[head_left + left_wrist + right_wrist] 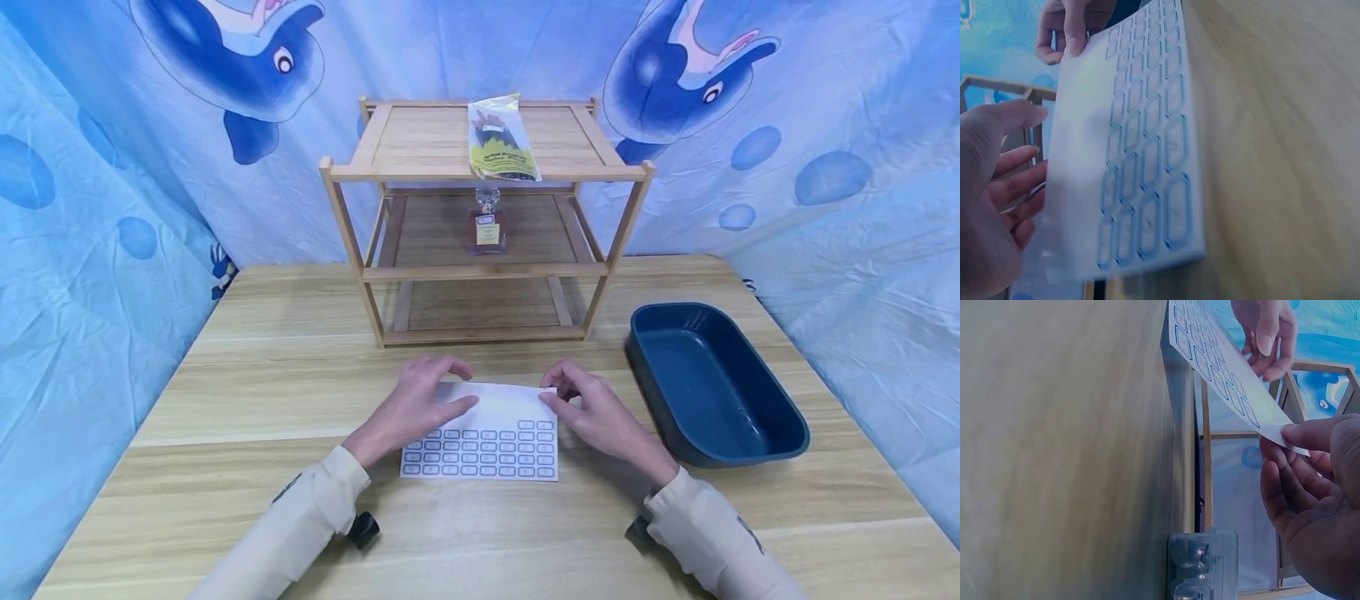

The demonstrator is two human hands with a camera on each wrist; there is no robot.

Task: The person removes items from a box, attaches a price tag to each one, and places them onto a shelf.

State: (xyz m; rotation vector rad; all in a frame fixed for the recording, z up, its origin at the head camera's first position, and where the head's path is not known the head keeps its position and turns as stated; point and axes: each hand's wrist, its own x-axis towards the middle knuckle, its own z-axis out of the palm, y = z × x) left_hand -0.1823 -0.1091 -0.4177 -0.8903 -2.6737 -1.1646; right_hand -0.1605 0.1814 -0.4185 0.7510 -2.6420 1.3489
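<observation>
A white sheet of sticker labels [491,408], printed with rows of blue-outlined boxes, is tilted up above the wooden table in the wrist views. My right hand [596,412] pinches its upper right corner between thumb [1307,434] and fingers. At the sheet's left end is my left hand [416,408], thumb and fingers spread apart. In the left wrist view the thumb [1019,115] stops just short of the sheet's blank edge, and the other fingers [1019,194] lie loosely curved beside it.
A three-tier wooden rack [487,271] stands behind the hands. It bears a yellow-and-clear packet [501,142] on top and a perfume bottle [487,225] below. A dark blue basin [712,383] sits right of my right hand. A see-through box [1204,565] shows low in the right wrist view.
</observation>
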